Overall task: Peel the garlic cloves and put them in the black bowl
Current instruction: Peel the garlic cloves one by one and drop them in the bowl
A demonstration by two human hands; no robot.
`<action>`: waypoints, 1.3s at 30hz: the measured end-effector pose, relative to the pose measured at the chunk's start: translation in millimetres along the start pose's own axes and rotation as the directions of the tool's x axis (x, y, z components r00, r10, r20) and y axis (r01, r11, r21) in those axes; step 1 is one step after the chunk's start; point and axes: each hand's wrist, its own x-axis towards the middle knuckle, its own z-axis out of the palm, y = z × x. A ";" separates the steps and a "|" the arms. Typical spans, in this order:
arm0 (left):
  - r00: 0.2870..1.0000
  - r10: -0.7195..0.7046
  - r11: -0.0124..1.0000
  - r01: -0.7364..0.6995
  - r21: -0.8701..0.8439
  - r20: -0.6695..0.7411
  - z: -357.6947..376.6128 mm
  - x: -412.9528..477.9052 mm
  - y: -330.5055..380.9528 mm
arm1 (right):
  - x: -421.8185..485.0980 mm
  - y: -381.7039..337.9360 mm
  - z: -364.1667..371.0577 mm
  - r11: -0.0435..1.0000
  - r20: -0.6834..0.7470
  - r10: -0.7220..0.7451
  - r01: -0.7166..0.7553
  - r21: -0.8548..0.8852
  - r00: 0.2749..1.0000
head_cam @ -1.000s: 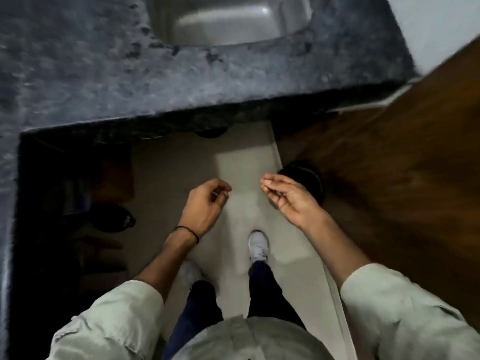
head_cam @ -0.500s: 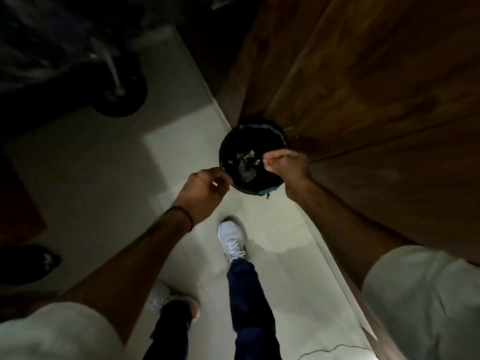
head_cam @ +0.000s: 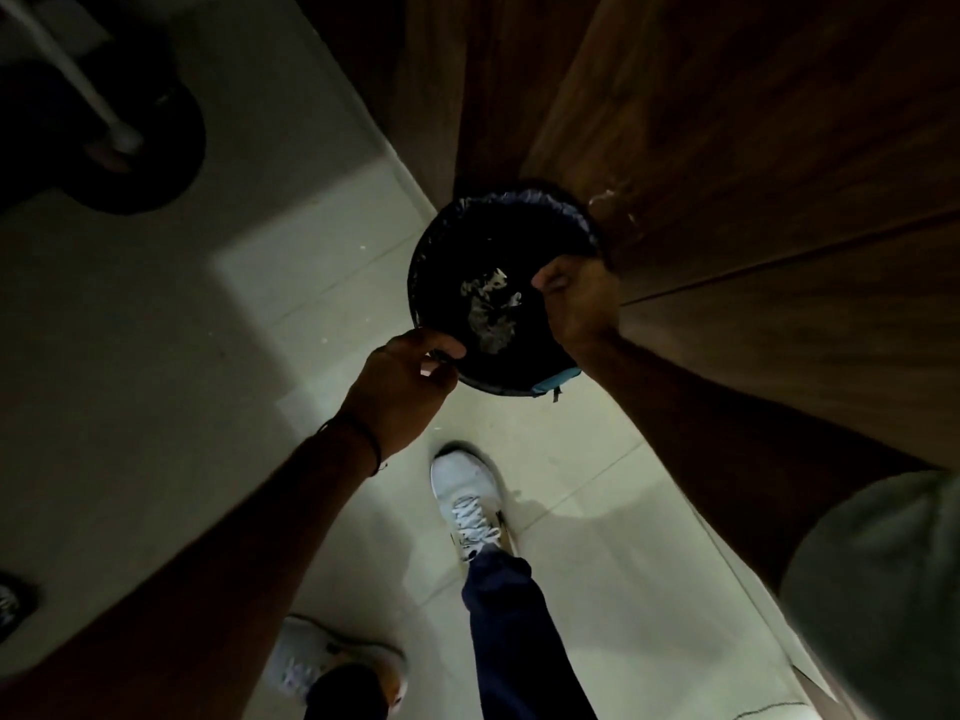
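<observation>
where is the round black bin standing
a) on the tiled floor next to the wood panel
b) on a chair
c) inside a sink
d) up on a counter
a: the black bin stands on the pale tiled floor, its far side right beside the dark wood panel.

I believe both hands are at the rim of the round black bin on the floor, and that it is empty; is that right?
Not quite: the head view shows pale scraps inside the bin, so it is not empty. The rest stands.
</observation>
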 end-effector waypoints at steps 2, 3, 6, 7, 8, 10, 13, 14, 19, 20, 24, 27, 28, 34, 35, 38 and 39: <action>1.000 -0.010 1.000 0.010 0.001 0.004 1.3 4.7 -4.3 | 1.1 3.5 5.6 0.999 0.017 -0.019 0.019 -0.029 1.000; 1.000 -0.013 1.000 0.013 0.002 0.003 1.4 6.7 -5.6 | 1.8 5.7 9.1 1.000 0.016 -0.009 0.010 -0.025 1.000; 1.000 -0.021 1.000 0.021 -0.009 0.000 1.8 11.4 -7.0 | 2.8 13.7 16.5 1.000 -0.018 0.012 -0.012 -0.009 1.000; 1.000 -0.028 1.000 0.028 -0.013 0.000 1.7 12.1 -7.1 | 1.3 13.8 17.6 1.000 -0.019 -0.005 0.004 -0.017 1.000; 0.999 -0.033 0.999 0.033 -0.018 -0.002 1.9 12.7 -7.3 | -1.8 11.8 17.5 1.000 -0.001 -0.016 0.015 -0.021 1.000; 0.999 -0.046 0.999 0.046 -0.023 0.000 1.9 11.8 -6.9 | -6.9 11.7 17.7 0.992 0.028 -0.064 0.066 -0.103 0.998; 0.997 -0.076 0.997 0.076 0.023 0.018 1.2 5.3 -4.5 | -15.4 13.5 17.3 0.991 0.034 -0.071 0.075 -0.112 0.997; 0.996 -0.084 0.995 0.082 0.052 0.029 0.2 1.2 -2.9 | -18.9 14.2 14.9 0.988 0.025 -0.083 0.086 -0.131 0.996; 0.995 -0.064 0.997 0.061 0.044 0.071 -14.4 -29.0 4.2 | -52.3 -5.8 2.6 0.952 0.116 -0.230 0.248 -0.178 0.966; 0.996 -0.062 0.998 0.060 0.025 0.061 -19.2 -38.2 7.4 | -61.4 -12.7 0.7 0.951 0.127 -0.247 0.266 -0.159 0.961; 0.994 -0.078 0.994 0.072 -0.085 -0.072 -51.6 -86.9 24.9 | -102.5 -51.7 0.0 0.944 0.111 -0.326 0.330 -0.023 0.939; 0.980 -0.114 0.978 0.083 -0.191 -0.160 -85.5 -138.6 40.8 | -148.6 -99.8 -8.9 0.941 0.170 -0.337 0.324 0.098 0.926; 0.975 -0.122 0.976 0.083 -0.202 -0.187 -98.1 -157.4 47.5 | -165.7 -116.2 -13.6 0.935 0.181 -0.350 0.331 0.127 0.919; 0.889 -0.185 0.966 0.088 -0.242 -0.418 -173.5 -331.0 74.4 | -307.8 -237.6 -45.3 0.808 0.333 -0.589 0.541 0.234 0.736; 0.863 -0.186 0.964 0.068 -0.256 -0.469 -182.3 -361.3 76.4 | -329.7 -256.0 -49.0 0.783 0.367 -0.622 0.569 0.252 0.692; 0.754 -0.221 0.951 0.027 -0.307 -0.618 -201.7 -453.0 84.1 | -403.0 -305.5 -54.9 0.703 0.483 -0.696 0.641 0.308 0.531; 0.690 -0.252 0.943 0.017 -0.333 -0.678 -206.1 -485.0 85.7 | -429.5 -321.8 -53.0 0.670 0.531 -0.713 0.668 0.324 0.457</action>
